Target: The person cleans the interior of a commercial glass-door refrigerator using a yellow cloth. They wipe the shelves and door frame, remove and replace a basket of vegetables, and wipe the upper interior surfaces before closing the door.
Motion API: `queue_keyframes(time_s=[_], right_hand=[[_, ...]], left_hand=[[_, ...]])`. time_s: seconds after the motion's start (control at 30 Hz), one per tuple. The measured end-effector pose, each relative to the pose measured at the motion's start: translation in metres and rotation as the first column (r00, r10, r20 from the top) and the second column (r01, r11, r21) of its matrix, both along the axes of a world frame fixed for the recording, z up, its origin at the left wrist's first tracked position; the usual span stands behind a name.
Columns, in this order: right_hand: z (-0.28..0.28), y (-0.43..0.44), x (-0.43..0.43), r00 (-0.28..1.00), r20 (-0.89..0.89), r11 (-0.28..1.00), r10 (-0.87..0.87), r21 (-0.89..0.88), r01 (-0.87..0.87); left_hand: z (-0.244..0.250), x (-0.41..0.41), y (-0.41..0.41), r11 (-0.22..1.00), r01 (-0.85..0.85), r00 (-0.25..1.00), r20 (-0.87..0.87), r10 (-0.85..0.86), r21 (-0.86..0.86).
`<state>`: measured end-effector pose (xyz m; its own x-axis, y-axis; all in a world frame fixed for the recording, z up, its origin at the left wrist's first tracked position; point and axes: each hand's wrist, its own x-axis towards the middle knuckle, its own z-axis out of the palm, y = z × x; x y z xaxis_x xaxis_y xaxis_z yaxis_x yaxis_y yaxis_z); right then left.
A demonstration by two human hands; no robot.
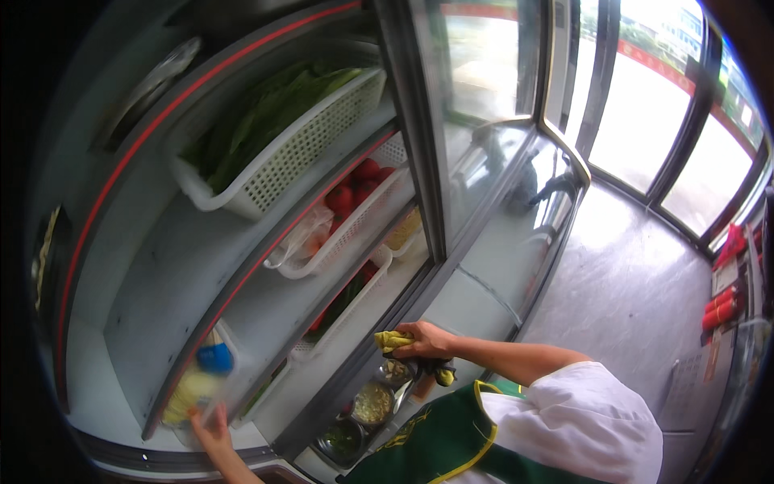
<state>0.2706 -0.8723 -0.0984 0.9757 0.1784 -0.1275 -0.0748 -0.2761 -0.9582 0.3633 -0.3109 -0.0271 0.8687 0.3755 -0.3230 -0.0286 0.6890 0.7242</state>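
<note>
My left hand (213,432) reaches into the open glass-door display fridge at lower left. Its fingers are on the near end of a translucent plastic container (227,339), with blur around the fingertips. Inside that container are pale yellow food (188,390) and a packet with a blue label (215,356). In my right hand (430,340) is a bunched yellow cloth (392,342), with dark parts hanging below the palm. This hand is above the counter, beside the fridge's door track (387,327). Metal bowls (373,404) of chopped ingredients stand below it.
Higher shelves carry a white basket (302,136) of leafy greens and another basket (357,233) of tomatoes. Lower, a basket (357,308) holds red and green vegetables. The sliding glass door (417,133) borders the opening. A glass-topped counter (502,266) runs to the right.
</note>
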Motion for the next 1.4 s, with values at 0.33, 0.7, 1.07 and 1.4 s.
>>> queue_keyframes(time_s=[0.33, 0.7, 1.07, 1.4], right_hand=[[-0.017, -0.015, 0.0, 0.999, -0.033, 0.996, 0.023, 0.082, -0.02], [-0.042, -0.081, -0.03, 0.983, -0.12, 0.981, -0.138, 0.121, 0.153], [-0.054, -0.086, -0.029, 0.979, -0.115, 0.983, -0.17, 0.051, 0.177], [-0.045, -0.079, -0.027, 0.982, -0.105, 0.965, -0.154, 0.199, 0.173]], left_hand=[[0.017, -0.053, -0.22, 0.663, 0.586, 0.81, -0.311, -0.498, 0.466], [0.061, 0.105, -0.378, 0.498, 0.487, 0.803, -0.144, -0.578, 0.717], [0.041, 0.123, -0.371, 0.508, 0.596, 0.766, -0.253, -0.591, 0.622], [0.055, 0.068, -0.375, 0.488, 0.522, 0.811, -0.23, -0.538, 0.7]])
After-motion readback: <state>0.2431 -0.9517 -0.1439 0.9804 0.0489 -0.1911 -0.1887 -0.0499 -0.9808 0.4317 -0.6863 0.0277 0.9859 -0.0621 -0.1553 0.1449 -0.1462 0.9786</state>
